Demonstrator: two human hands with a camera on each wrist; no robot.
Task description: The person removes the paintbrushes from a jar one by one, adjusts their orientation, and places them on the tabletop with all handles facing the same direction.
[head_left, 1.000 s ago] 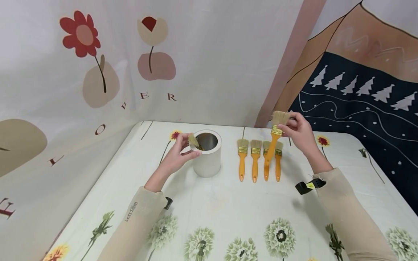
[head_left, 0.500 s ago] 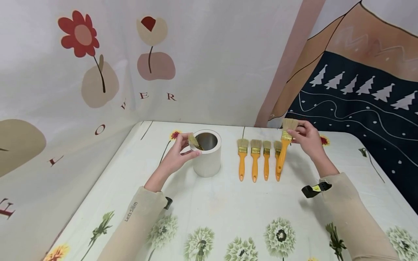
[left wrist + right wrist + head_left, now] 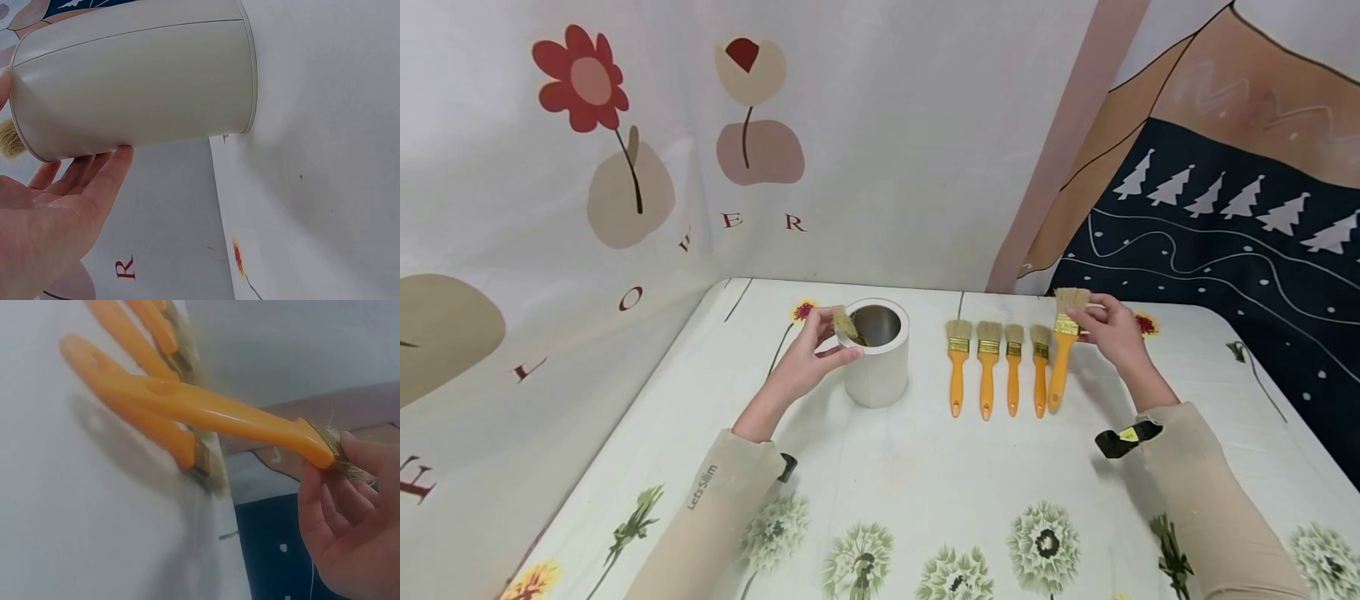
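Observation:
My left hand (image 3: 803, 358) steadies an off-white cylindrical can (image 3: 877, 373) at its upper left side, thumb toward the front and fingers behind. In the left wrist view those fingers press along the wall of the can. Bristles of a paintbrush (image 3: 844, 323) stick up over the can's rim beside my fingers; its handle is mostly hidden inside. My right hand (image 3: 1111, 332) pinches another paintbrush (image 3: 1062, 362), orange-handled, near its metal band and bristles. That brush tilts above the table, its handle end low, in the right wrist view overlapping a brush (image 3: 153, 434) lying underneath.
Several orange-handled paintbrushes (image 3: 988, 375) lie in a row on the flower-printed tablecloth (image 3: 880, 475), right of the can, bristles pointing away. A white printed cloth (image 3: 887, 167) hangs behind the table, with a dark tree-patterned cloth (image 3: 1210, 225) at the right.
My right hand has moved right and lower with its paintbrush, from above the row to just beside its right end. My left hand and the can have stayed put.

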